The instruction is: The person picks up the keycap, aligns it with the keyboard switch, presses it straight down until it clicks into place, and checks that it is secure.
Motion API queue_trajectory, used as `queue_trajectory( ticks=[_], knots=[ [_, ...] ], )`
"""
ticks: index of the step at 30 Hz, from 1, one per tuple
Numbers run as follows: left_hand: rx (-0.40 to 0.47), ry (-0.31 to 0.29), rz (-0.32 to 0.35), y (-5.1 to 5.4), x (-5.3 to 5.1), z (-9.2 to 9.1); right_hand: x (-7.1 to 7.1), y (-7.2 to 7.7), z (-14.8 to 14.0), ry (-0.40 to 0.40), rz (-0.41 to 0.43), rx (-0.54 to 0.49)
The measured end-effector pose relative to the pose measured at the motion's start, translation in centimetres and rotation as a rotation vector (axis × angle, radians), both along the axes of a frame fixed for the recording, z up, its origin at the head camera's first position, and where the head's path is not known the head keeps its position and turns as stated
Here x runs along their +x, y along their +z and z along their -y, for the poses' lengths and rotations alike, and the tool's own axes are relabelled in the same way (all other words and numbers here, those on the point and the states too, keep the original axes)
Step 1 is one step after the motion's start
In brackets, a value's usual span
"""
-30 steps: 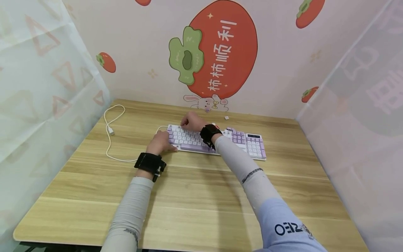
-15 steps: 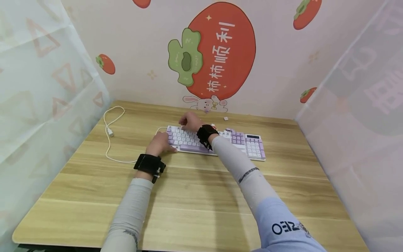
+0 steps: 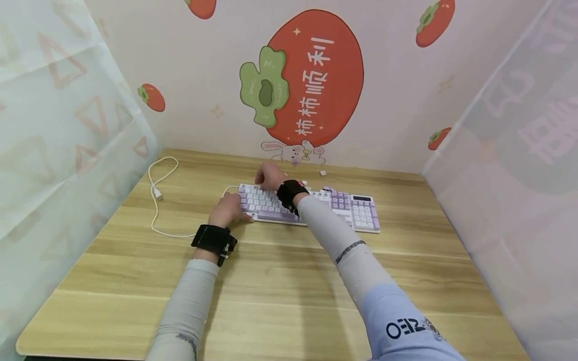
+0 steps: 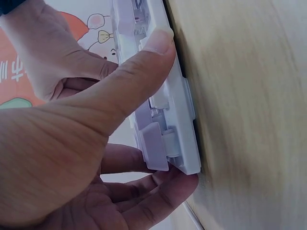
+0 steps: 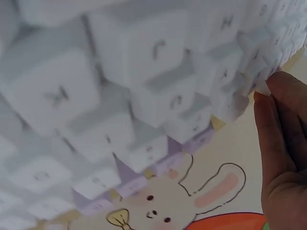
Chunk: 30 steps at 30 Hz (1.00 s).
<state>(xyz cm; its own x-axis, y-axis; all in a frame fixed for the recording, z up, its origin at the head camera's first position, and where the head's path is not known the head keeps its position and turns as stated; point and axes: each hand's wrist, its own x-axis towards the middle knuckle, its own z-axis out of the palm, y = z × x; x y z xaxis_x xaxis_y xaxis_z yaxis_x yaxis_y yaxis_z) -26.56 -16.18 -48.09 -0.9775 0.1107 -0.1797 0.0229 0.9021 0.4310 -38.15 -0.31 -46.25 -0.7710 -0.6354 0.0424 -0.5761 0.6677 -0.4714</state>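
A white and lilac keyboard lies on the wooden table. My left hand grips its left end. In the left wrist view the thumb lies over the front edge, and the other fingers curl round the end. My right hand is over the back row of keys, near the left end. Thumb and forefinger pinch a small white keycap at that row, as the right wrist view shows. Whether the keycap sits on its switch cannot be told.
A loose white keycap lies behind the keyboard. A lilac keycap sits raised near the back edge. Close to the right wrist is a small red and white item. The white USB cable loops at the left; a printed wall stands behind.
My right hand and wrist have shifted slightly left along the back row. My left hand keeps its grip on the keyboard's end. The head view has tilted up a little.
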Motion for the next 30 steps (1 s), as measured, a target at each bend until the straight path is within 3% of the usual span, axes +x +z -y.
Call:
queue_trajectory(
  ticks=[3,6,12,19,23,27,30],
  knots=[
    [0.0,-0.002,-0.001,-0.1,0.0,0.0,-0.1,0.0,0.1,0.034,-0.045,0.059],
    [0.002,-0.001,0.006,-0.2,-0.1,0.0,-0.2,0.0,-0.1,0.052,-0.029,0.069],
    [0.007,0.001,0.008,-0.2,-0.1,0.0,0.0,0.0,-0.1,0.023,-0.008,0.013],
    [0.01,-0.004,-0.008,-0.2,0.1,0.4,0.5,-0.7,0.1,-0.029,-0.011,0.017],
    [0.032,-0.007,-0.018,-0.1,0.0,0.5,0.0,-0.8,-0.4,-0.034,0.032,-0.009],
    [0.039,-0.014,-0.004,-0.3,-0.2,0.3,-0.9,-0.8,-1.7,0.02,0.157,-0.03],
    [0.032,-0.011,-0.002,-0.5,-0.3,0.2,-1.4,-0.2,-3.7,-0.018,0.246,-0.033]
  ],
)
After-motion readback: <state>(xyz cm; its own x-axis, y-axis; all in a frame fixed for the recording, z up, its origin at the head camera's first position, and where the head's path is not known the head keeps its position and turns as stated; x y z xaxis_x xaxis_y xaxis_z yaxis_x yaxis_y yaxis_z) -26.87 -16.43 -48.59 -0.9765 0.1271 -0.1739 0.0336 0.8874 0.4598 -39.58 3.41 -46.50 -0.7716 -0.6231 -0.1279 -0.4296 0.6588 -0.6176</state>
